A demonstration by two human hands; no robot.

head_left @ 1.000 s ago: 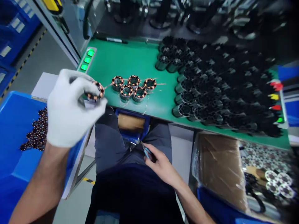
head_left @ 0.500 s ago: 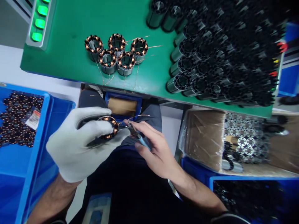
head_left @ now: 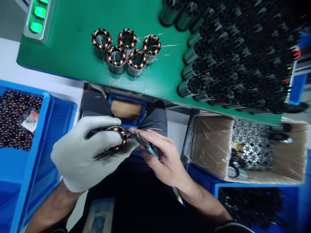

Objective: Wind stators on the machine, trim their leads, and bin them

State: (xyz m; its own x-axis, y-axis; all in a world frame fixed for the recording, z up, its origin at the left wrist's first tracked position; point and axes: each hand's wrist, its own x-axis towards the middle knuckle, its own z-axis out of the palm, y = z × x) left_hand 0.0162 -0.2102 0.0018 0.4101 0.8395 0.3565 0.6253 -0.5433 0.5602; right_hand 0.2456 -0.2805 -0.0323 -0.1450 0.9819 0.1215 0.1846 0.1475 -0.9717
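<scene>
My left hand [head_left: 89, 152], in a white glove, is closed round a copper-wound stator [head_left: 118, 138] held over my lap. My bare right hand [head_left: 161, 158] grips small blue-handled cutters [head_left: 145, 145], whose tip sits at the stator's thin copper lead wires. Several more wound stators [head_left: 126, 48] stand in a cluster on the green bench mat [head_left: 73, 42], with loose wire ends trailing toward the bench edge.
A dense block of black stator cores [head_left: 233, 51] fills the bench's right side. A blue bin [head_left: 21, 136] at left holds wound stators. A cardboard box [head_left: 245, 145] with metal laminations sits at right, a small blue tray [head_left: 127, 108] under the bench edge. Green lights [head_left: 36, 19] glow top left.
My gloved left hand brought the stator from beside the blue bin down over my lap. My right hand rose with the cutters to meet it. The view tilted downward.
</scene>
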